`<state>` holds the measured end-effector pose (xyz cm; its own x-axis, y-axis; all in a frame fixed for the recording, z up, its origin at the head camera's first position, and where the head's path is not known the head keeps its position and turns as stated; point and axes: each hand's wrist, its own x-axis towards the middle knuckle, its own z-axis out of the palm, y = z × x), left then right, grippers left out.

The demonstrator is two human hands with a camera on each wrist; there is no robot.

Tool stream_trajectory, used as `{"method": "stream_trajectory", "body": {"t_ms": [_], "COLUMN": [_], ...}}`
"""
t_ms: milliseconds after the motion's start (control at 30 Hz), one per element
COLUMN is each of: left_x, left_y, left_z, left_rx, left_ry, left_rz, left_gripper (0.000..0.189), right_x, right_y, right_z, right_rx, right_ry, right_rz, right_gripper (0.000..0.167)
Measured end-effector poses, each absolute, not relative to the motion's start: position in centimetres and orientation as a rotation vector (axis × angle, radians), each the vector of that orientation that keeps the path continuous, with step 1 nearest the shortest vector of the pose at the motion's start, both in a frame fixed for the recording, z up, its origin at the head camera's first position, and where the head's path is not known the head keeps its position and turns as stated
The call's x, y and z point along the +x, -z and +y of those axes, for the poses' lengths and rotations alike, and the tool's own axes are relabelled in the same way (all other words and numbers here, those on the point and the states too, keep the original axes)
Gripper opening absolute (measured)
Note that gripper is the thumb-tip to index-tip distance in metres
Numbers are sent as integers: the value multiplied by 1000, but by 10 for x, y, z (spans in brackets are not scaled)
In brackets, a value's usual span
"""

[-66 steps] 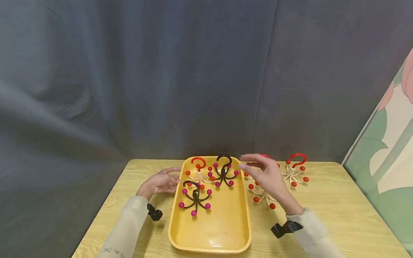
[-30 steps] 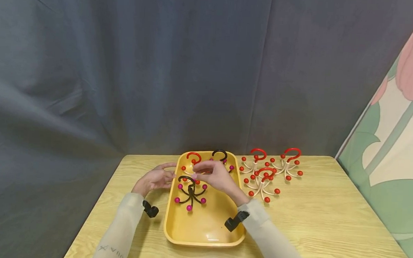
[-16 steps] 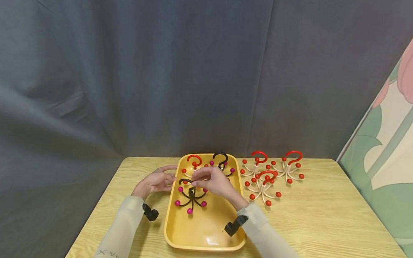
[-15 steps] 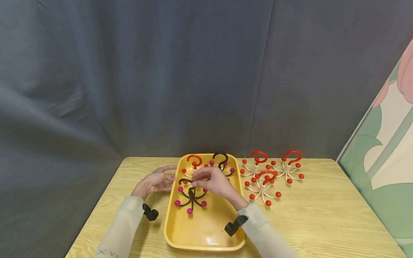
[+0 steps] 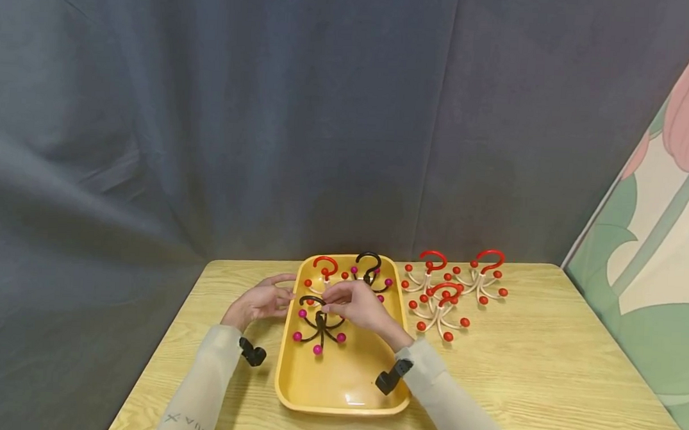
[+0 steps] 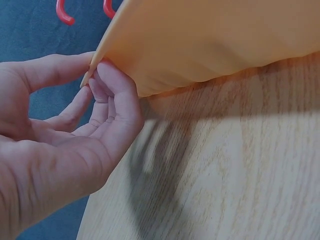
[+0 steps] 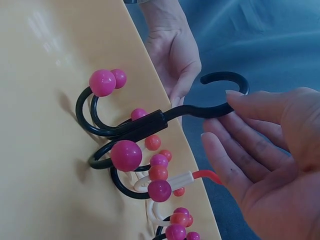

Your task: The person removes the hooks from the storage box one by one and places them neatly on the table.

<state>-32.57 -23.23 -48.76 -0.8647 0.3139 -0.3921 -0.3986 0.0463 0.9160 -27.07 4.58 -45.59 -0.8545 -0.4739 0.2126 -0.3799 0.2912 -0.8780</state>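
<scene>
The right hand is reaching over the tray and pinching the curved top of the near black hook, its thumb and at least one finger closing on the curve. That hook is standing in the tray, left of the middle, its curve pointing up and its black arms spreading out and ending in pink balls. Whether it is resting on the tray's floor or hanging just above it, I cannot tell.

The left hand is gripping the tray's left rim, its fingers clamping the edge from both sides in the left wrist view.

Behind the right hand, the far black hook is standing near the back right corner of the tray. The tray's red hook, pale-armed with red balls, is standing near the back left corner, partly hidden by the near black hook and the right hand.

The yellow tray is lying on the worktop. Just to its right, three more hooks with red tops and pale arms are standing close together: the left one, the right one and the front one. A dark curtain is hanging behind, and a flowered panel is standing at the right.
</scene>
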Motion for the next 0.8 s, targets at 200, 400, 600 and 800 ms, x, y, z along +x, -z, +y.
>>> {"method": "stream_trajectory", "body": {"t_ms": [200,400,600,800], "left_x": [-326,-325,-324,-324], "left_y": [486,486,488,488], "left_z": [-232,-232,-233,-233], "left_rx": [-103,-98,-77,-61], "left_ry": [-1874,-1875,-1873,-1869], "left_rz": [1831,1823,1818,1819], "left_gripper": [67,68,68,68], "right_x": [-271,-272,-270,-270], "right_y": [457,460,458,456], "right_z": [46,44,40,39], "right_rx": [-821,-793,-728,-685], "right_ry": [1638,1636,1618,1645], "right_rz": [2449,2484,2514,2496], "right_gripper": [17,15,11,10]}}
